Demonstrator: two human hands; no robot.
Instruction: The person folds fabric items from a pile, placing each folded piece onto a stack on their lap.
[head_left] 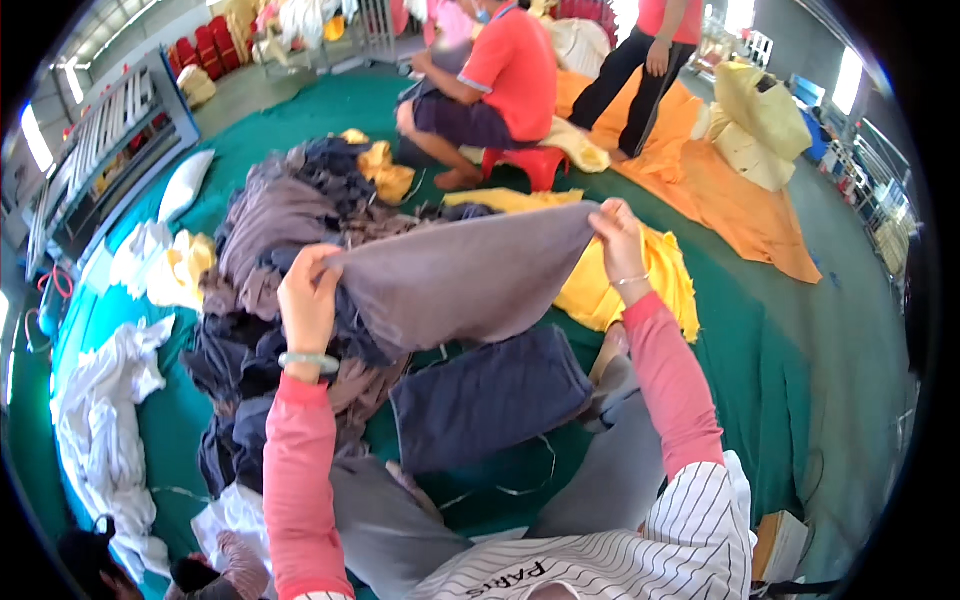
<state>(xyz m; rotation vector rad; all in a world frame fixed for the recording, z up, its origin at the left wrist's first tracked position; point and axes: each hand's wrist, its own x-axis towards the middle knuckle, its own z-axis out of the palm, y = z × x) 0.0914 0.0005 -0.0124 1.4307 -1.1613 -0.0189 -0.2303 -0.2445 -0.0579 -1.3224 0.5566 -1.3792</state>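
Note:
A grey-brown cloth [470, 275], which looks like a towel, is stretched in the air between my two hands. My left hand [310, 300] pinches its left corner, with a pale bangle on the wrist. The right corner is pinched in my right hand [620, 243], slightly higher. Below the cloth, a folded dark navy towel stack [490, 400] lies on the green ground sheet between my legs. Against its left side spreads a large heap of grey-brown and navy cloths [275, 225]. Part of the heap is hidden behind the raised cloth.
Yellow cloth [640, 280] lies beyond my right arm; white cloths [105, 420] lie far left. A person in a red shirt [510, 75] sits on a red stool [530, 168] ahead. Another stands on orange fabric [720, 200]. A metal frame [110, 140] stands at left; another person is at lower left.

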